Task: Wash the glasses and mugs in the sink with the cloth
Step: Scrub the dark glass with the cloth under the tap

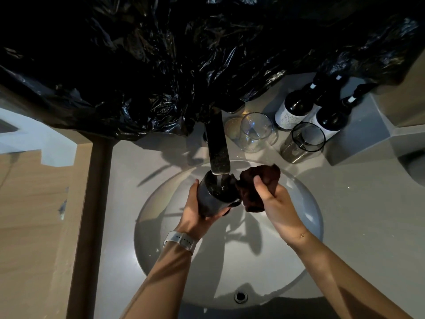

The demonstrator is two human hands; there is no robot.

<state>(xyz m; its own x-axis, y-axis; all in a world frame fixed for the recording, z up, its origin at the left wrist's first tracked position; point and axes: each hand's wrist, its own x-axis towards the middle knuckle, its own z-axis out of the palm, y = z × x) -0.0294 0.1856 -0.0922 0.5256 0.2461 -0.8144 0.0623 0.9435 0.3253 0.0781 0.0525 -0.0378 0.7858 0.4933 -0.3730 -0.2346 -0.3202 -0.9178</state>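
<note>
My left hand grips a dark mug tilted under the tap, and water runs into its mouth. My right hand holds a dark brown cloth bunched right beside the mug's rim. Both hands hover over the round white sink. On the counter behind the sink stand a clear glass mug and a smoky glass with a dark rim.
Three dark bottles with white labels stand at the back right next to the glasses. Black plastic sheeting hangs over the wall above the tap. A grey ledge rises on the right, and a wooden edge borders the counter's left side.
</note>
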